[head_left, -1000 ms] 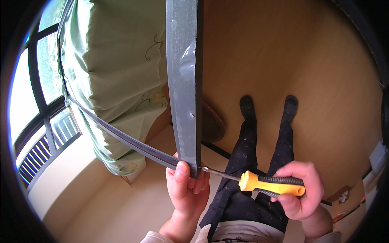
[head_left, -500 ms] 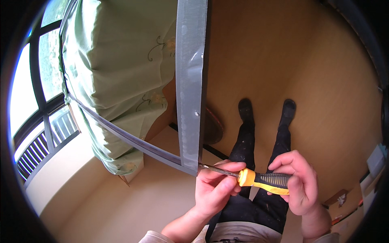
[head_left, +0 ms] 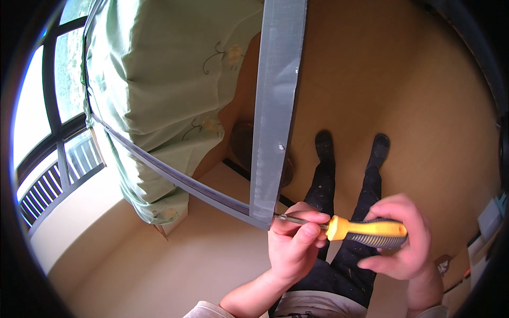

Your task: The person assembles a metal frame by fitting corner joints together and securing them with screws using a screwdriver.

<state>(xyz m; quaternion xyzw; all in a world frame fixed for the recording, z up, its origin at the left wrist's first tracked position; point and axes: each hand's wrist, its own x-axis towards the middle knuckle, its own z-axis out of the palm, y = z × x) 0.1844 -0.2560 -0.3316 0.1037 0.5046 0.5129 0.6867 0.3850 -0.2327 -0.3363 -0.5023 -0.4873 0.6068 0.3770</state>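
Note:
A screwdriver (head_left: 366, 232) with a yellow and black handle lies nearly level, its tip at the corner of a grey metal frame (head_left: 275, 111). My left hand (head_left: 294, 246) pinches the metal shaft between thumb and fingers, right beside that corner. Around the butt end of the handle curl the fingers of my right hand (head_left: 405, 238), while its thumb sits apart below. The screw or hole that the tip meets is hidden behind the corner and my left fingers.
A thin grey bar (head_left: 175, 177) runs from the corner up to the window (head_left: 69, 74) at left. Pale green embroidered curtain (head_left: 164, 90) hangs behind it. My dark-clad legs stand on the brown floor (head_left: 382, 69); a round dark object (head_left: 243, 140) rests behind the upright bar.
The frame, screwdriver and both hands appear shifted to the right. The handle has turned, showing more yellow on top, and my right thumb has come away from it.

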